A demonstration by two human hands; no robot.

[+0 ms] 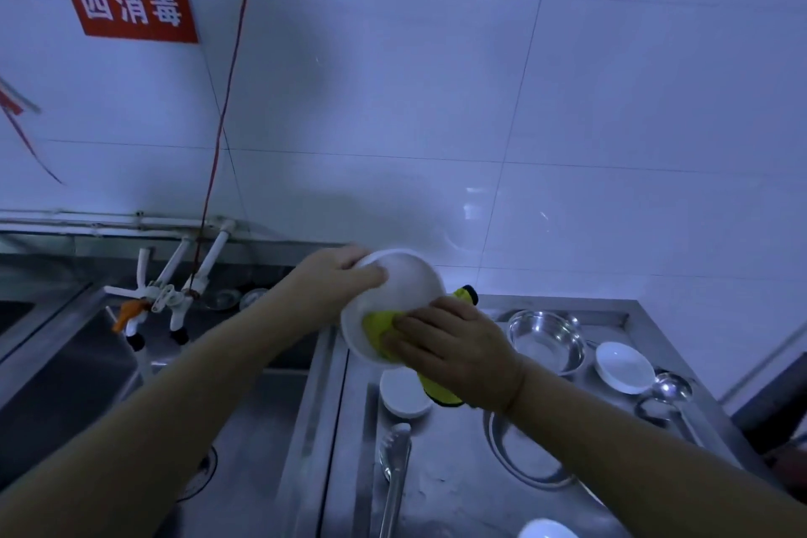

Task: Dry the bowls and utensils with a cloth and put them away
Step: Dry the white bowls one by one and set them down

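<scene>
My left hand [338, 275] grips the rim of a white bowl [404, 288], held tilted above the steel counter [458, 494]. My right hand [454, 345] presses a yellow cloth [377, 328] with black trim into the bowl's lower part, fingers curled over the cloth. On the counter lie a small white bowl [404, 395], metal tongs [395, 467], a steel bowl [546, 339], a white saucer [624, 367], a steel ladle [670, 391] and a flat steel plate [524, 459]. Another white dish [546, 529] shows at the bottom edge.
A steel sink [109, 384] lies to the left, with white taps [170, 301] and pipes above it. A white tiled wall [480, 100] stands behind, carrying a red sign [131, 4] and hanging red cords [227, 100]. The counter's right edge drops off near a dark object.
</scene>
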